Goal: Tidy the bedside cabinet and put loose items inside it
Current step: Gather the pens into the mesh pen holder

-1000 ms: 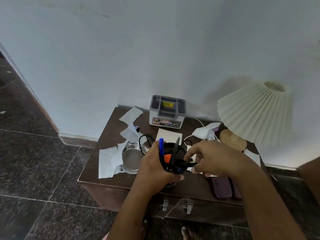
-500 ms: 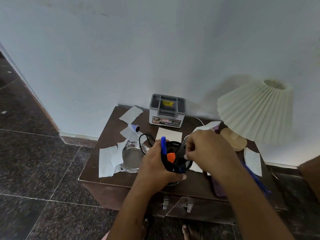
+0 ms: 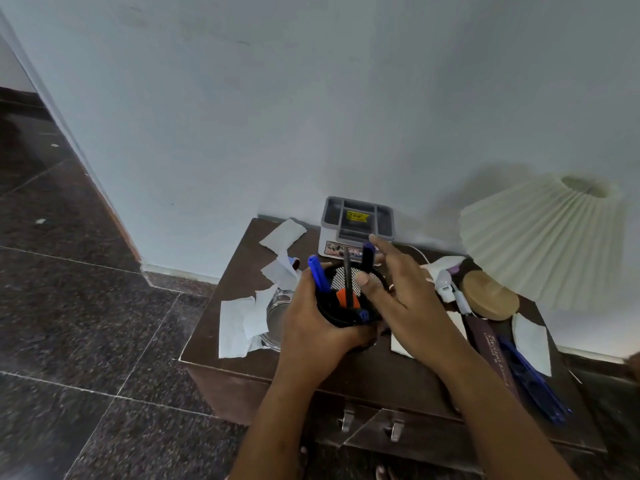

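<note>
My left hand (image 3: 311, 327) grips a black mesh pen holder (image 3: 349, 287) above the dark wooden bedside cabinet (image 3: 346, 372). The holder carries a blue pen (image 3: 318, 275), a dark pen (image 3: 347, 271) and something orange. My right hand (image 3: 398, 292) hovers at the holder's right rim with fingers spread, holding nothing. Torn white papers (image 3: 239, 323) and a glass ashtray (image 3: 277, 317) lie left of the holder. A dark case (image 3: 491, 355), a blue pen (image 3: 533, 382) and another paper (image 3: 531, 344) lie on the right.
A grey organiser box (image 3: 358, 221) stands at the back by the wall. A pleated white lamp (image 3: 543, 244) with a wooden base (image 3: 490, 294) fills the right corner, with a white charger and cable (image 3: 446, 285) beside it. The cabinet's doors with metal handles (image 3: 370, 422) are below.
My right hand let go of the dark pen, now standing in the holder, and opened its fingers. The holder stayed in my left hand.
</note>
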`<state>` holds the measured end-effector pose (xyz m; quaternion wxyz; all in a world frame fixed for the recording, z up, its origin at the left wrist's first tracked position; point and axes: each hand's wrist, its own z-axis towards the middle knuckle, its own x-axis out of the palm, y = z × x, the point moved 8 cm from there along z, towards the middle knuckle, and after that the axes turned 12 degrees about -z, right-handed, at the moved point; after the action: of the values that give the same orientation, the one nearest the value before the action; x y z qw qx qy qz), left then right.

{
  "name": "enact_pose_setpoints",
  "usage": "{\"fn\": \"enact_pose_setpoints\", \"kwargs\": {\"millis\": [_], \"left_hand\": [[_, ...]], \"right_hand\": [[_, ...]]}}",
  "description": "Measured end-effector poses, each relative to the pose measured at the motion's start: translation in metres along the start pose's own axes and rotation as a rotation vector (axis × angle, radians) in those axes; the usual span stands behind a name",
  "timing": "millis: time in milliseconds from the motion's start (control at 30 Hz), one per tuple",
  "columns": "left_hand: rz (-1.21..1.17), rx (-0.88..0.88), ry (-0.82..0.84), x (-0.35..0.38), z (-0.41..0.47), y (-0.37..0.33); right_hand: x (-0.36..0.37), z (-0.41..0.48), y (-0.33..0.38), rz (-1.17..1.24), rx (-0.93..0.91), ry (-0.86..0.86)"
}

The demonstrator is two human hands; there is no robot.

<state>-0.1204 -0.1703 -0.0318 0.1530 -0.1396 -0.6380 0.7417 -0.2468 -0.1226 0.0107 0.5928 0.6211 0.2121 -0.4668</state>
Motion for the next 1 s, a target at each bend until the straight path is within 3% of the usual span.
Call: {"fn": "enact_pose_setpoints", "kwargs": {"millis": [167,300,467,633,700,767,833,1000], "left_hand": [[-0.016,0.039,-0.251,-0.031,0.0,-0.009],[0.002,0.031,-0.385,-0.057,0.002,-0.007],[0.051,-0.009,-0.454,-0.088,0.007,0.004],[0.023,-0.066,-0.626,-0.134,0.004,0.018],[0.013,-0.091,-0.685,-0.148,0.002,0.025],[0.006,-0.089,-0.749,-0.158,0.0,0.031],[0.001,-0.085,-0.792,-0.162,0.001,0.034],[0.028,-0.066,-0.807,-0.161,0.014,0.04]], "right_hand": [[0.024,0.004,0.016,0.245,-0.005,0.207],[0.041,0.019,0.045,0.22,-0.129,0.272],[0.072,0.046,0.07,0.25,-0.134,0.31],[0.109,0.07,0.094,0.355,-0.244,0.651],[0.122,0.094,0.086,0.416,-0.157,0.646],[0.129,0.128,0.067,0.272,-0.063,0.452],[0.14,0.155,0.05,-0.045,-0.093,0.349],[0.196,0.167,0.017,-0.597,-0.156,0.602]]}}
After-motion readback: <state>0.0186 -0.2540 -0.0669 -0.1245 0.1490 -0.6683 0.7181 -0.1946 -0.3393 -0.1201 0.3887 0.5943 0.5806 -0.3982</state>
